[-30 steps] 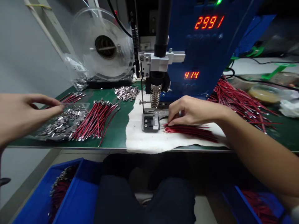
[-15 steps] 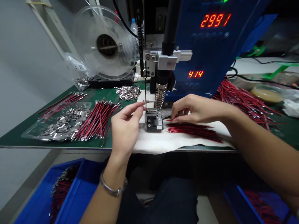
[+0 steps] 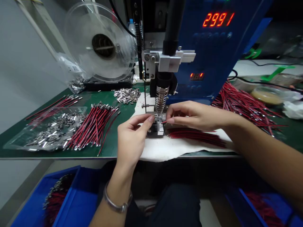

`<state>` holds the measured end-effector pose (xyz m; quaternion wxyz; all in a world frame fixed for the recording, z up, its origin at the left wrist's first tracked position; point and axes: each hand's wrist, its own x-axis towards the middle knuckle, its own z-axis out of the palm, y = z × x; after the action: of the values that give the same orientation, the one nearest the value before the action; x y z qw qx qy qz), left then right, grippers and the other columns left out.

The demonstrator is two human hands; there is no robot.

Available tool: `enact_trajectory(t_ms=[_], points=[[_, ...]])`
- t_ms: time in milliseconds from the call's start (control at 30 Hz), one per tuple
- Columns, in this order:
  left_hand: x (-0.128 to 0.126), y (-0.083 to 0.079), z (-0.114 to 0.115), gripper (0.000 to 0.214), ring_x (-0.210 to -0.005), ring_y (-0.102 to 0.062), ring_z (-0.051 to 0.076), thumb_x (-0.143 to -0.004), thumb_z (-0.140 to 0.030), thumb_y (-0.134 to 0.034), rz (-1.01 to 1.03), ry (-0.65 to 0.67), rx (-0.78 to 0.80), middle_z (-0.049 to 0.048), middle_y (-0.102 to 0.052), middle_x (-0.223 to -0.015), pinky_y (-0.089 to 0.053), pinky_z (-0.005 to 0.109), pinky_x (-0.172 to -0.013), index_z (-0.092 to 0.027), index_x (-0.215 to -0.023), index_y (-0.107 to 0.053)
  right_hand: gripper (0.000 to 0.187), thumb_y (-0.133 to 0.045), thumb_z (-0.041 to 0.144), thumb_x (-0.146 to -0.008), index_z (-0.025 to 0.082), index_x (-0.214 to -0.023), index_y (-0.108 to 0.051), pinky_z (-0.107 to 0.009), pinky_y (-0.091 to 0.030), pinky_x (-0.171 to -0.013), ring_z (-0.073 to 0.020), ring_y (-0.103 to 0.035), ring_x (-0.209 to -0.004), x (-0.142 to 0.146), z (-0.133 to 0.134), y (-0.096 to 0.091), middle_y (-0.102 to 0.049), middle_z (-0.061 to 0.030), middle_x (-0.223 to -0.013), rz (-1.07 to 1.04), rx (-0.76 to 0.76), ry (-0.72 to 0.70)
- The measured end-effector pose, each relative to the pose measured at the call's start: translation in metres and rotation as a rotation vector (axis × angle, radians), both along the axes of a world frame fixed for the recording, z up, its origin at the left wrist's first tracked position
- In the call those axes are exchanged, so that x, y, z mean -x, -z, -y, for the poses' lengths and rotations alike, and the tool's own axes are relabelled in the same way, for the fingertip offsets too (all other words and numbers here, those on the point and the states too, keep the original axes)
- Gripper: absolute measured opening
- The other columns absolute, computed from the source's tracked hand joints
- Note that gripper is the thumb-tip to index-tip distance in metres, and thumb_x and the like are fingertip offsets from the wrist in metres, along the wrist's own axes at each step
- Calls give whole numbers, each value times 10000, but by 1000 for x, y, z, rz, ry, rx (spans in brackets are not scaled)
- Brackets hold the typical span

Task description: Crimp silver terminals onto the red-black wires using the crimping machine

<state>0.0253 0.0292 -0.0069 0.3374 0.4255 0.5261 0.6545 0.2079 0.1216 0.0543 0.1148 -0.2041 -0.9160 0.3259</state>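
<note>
My left hand (image 3: 131,137) is pinched at the small metal fixture block (image 3: 156,128) under the machine's spring-tipped head (image 3: 161,99); what its fingertips hold is too small to name. My right hand (image 3: 193,115) pinches the end of a thin red wire (image 3: 164,121) and points it at the same block from the right. A bundle of red wires (image 3: 194,135) lies on the white cloth (image 3: 165,148) just below my right hand.
A blue machine (image 3: 213,47) with red digit displays stands behind. A clear reel (image 3: 101,44), loose metal terminals (image 3: 126,94), a bag of terminals (image 3: 47,130) and finished red wires (image 3: 92,126) lie left. More red wires (image 3: 243,102) are piled right. Blue bins (image 3: 66,198) sit below the table.
My left hand came from the terminal bag at far left to the fixture block. My right hand lifted off the wire bundle and brought one wire end up to the block.
</note>
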Motion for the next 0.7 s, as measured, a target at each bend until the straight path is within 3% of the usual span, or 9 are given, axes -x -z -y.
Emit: enact_trajectory(t_ms=[233,400,700], points=[[0,-2,1,181,-737,-623,138,-743,-333,-729,-61,32,18,44,-732,-856,-473,239,-675,-205,-865,-761,255,-613,397,-824,150,-770,-585,-220,-341,-516,-91,-443,-580,9,8,9,-534,19,-640,-115,197,201],[-1,-5,-1,177,-763,-640,152,-715,-302,-751,-19,42,17,45,-729,-843,-492,251,-705,-182,-844,-734,241,-646,354,-795,143,-704,-576,-218,-307,-495,-76,-412,-537,13,11,12,-499,31,-588,-185,162,274],[-3,-6,1,184,-709,-621,166,-723,-317,-729,-85,1,56,58,-726,-809,-467,260,-616,-184,-845,-761,243,-648,353,-792,142,-709,-561,-217,-318,-494,-76,-406,-534,15,10,17,-503,33,-588,-185,278,246]])
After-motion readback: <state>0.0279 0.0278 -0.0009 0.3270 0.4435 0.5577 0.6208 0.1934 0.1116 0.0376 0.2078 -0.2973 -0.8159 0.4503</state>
